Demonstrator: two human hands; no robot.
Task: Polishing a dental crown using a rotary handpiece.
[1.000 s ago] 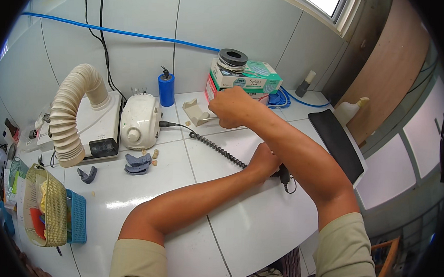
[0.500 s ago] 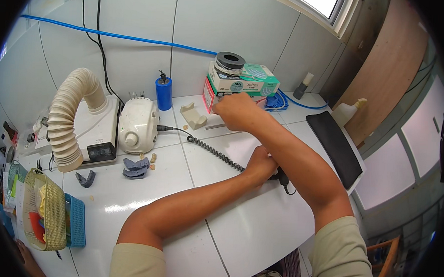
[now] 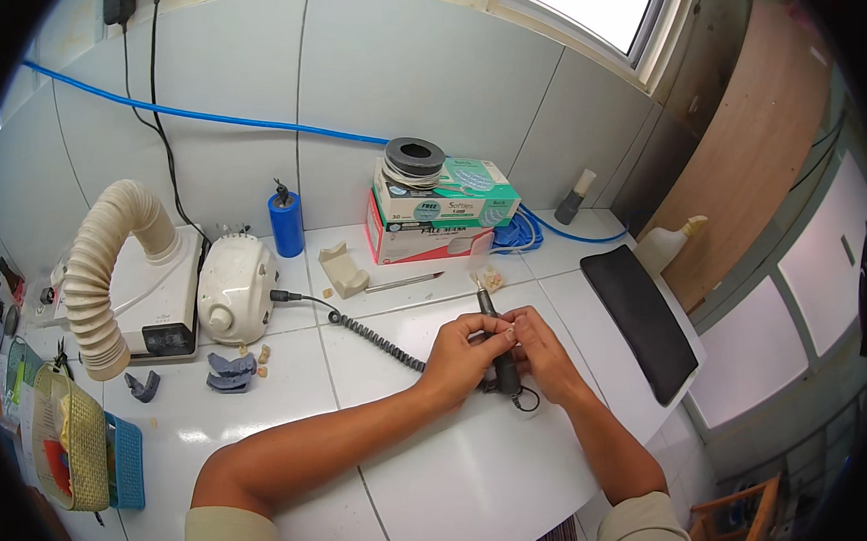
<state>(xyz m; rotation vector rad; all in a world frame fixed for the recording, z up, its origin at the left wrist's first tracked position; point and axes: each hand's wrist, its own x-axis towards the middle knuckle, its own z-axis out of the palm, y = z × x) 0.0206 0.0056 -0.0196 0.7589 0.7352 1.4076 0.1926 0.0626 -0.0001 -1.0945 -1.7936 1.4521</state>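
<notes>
My left hand (image 3: 461,354) and my right hand (image 3: 544,358) meet over the white tiled table, fingertips pinched together. A tiny pale thing seems to show at the fingertips, too small to name. A black rotary handpiece (image 3: 506,372) with a metal tip runs beneath my left thumb and index finger; whether that hand also grips it, I cannot tell. Its coiled cord (image 3: 382,342) leads to a cream control unit (image 3: 237,291). Just beyond the tip lies a small clear packet of pale orange pieces (image 3: 489,279). A slim metal-and-dark tool (image 3: 404,282) rests farther left.
A dust extractor with a ribbed hose (image 3: 99,275) stands at left, near grey dental models (image 3: 231,373) and baskets (image 3: 73,439). Stacked mask boxes (image 3: 435,234) carry a wire spool (image 3: 415,158). A blue cylinder (image 3: 285,225), cream holder (image 3: 343,269) and black pad (image 3: 639,323) surround the workspace.
My right hand has come back from the mask boxes to meet my left hand. The handpiece and the small packet are now visible. The whole view has shifted slightly.
</notes>
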